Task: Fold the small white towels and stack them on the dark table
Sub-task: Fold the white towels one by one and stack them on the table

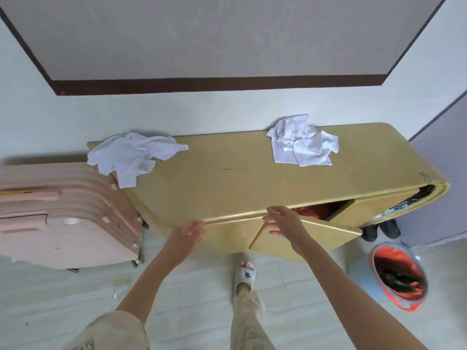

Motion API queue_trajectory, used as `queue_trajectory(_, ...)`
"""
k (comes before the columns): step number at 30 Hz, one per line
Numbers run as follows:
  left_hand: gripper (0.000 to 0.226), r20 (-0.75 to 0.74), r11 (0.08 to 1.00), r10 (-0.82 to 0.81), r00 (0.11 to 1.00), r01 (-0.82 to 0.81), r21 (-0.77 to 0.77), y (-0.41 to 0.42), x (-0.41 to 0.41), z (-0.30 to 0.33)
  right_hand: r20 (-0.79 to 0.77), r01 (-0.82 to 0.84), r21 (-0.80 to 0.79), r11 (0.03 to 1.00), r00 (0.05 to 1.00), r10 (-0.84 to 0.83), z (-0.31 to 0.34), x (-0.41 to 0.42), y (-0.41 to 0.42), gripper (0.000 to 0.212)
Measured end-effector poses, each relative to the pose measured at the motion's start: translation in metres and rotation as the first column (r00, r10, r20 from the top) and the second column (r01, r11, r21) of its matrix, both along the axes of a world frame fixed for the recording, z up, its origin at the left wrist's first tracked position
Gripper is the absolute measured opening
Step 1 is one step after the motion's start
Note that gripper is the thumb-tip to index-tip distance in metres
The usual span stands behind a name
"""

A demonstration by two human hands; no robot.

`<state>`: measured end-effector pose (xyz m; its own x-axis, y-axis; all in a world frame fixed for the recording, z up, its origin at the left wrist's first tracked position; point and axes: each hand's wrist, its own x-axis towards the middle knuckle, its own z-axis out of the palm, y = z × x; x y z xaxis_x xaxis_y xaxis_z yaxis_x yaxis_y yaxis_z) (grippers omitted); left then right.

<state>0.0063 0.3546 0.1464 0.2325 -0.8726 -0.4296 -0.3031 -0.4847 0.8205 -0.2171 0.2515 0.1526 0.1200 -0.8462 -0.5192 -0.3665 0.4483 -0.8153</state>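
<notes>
Reaching phase, head view only: both hands hover at the front edge of a yellow cabinet, nothing held. Left hand has loosely relaxed fingers, empty, just beside the cabinet's front lip. Right hand is spread open, fingers straight, over the top of the ajar cabinet door; can't tell whether it touches the door.

Two crumpled white towels lie on the cabinet top, well apart: left towel at the far-left corner, partly hanging over toward the pink suitcase; right towel bunched near the back edge. Neither is folded, no stack started. No dark table visible here.

Judged step: pick up one towel to begin folding. To do it well: take the right towel first with the right hand, since it is closer to that side; pinch two adjacent corners, shake flat, lay it on the open middle of the cabinet top, fold edge to edge. Keep clear of the open door so the forearm doesn't catch it.

Orange-lined bucket sits on the floor at right; slippered foot below the cabinet.
</notes>
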Motion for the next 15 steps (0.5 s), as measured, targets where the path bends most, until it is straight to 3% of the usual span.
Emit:
queue_trajectory(3,0.018,0.005,0.998,0.056,0.998,-0.057,0.037,-0.076,-0.005,-0.01,-0.082,0.0,-0.028,1.0,0.997,-0.002,-0.02,-0.012,-0.094,0.019)
queue_trajectory(7,0.019,-0.015,0.99,0.083,0.996,-0.081,0.115,-0.169,-0.025,-0.021,-0.351,-0.09,-0.066,0.994,0.934,0.061,-0.051,-0.037,-0.198,0.029)
queue_trajectory(9,0.017,-0.026,0.991,0.058,0.998,-0.055,0.126,-0.208,-0.035,-0.03,-0.497,-0.168,-0.064,0.984,0.86,0.115,-0.066,-0.051,-0.242,0.03)
queue_trajectory(12,0.017,-0.026,0.987,0.059,0.998,-0.054,0.15,-0.252,-0.045,-0.045,-0.704,-0.314,-0.012,0.949,0.677,0.215,-0.09,-0.067,-0.292,0.034)
queue_trajectory(15,0.019,-0.034,0.982,0.069,0.997,-0.062,0.179,-0.275,-0.051,-0.059,-0.796,-0.359,0.042,0.932,0.552,0.248,-0.113,-0.071,-0.324,0.033)
